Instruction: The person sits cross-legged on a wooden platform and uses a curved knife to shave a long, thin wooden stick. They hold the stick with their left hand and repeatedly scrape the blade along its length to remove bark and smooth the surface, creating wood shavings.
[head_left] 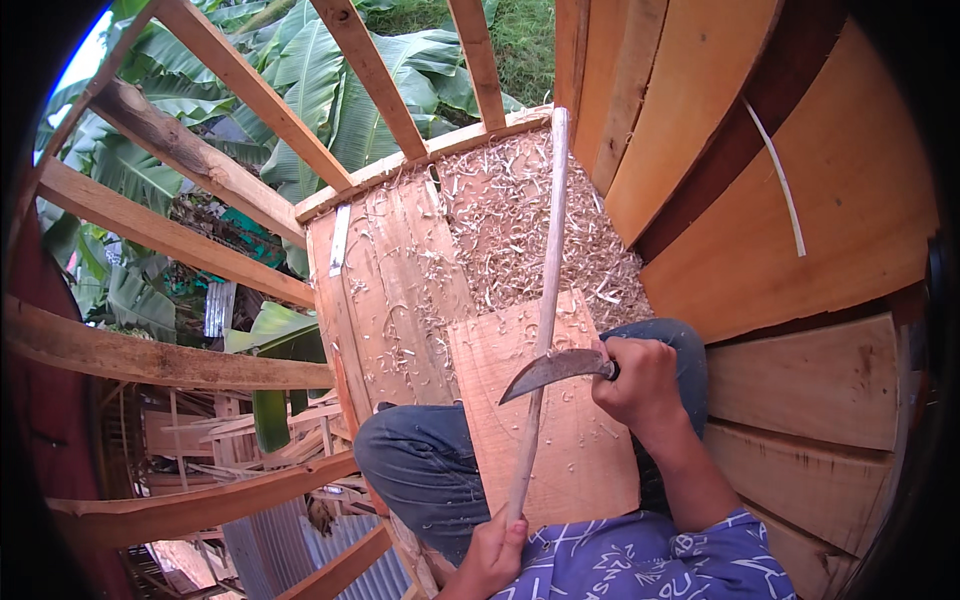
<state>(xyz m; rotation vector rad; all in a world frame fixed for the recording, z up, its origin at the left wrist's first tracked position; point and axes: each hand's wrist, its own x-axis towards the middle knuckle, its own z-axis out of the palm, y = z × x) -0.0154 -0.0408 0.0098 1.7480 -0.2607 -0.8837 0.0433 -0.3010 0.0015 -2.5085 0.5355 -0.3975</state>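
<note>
A long pale wooden stick (552,235) slants up from my lap to the far edge of the floor. My left hand (497,551) is closed round its near end, close to my body. In my right hand (640,382) is the handle of a curved knife (552,371), its dark blade pointing left. The blade lies across the stick; whether it touches the wood, I cannot tell. Under both, a flat wooden board (500,420) rests on my lap between my knees, with a few shavings on it.
Curled wood shavings (530,215) cover the plank floor (395,270) ahead. Wooden railing slats (380,80) stand at the left and far side, with banana leaves (350,100) beyond. A plank wall (790,200) rises close on the right. A white strip (339,240) lies far left on the floor.
</note>
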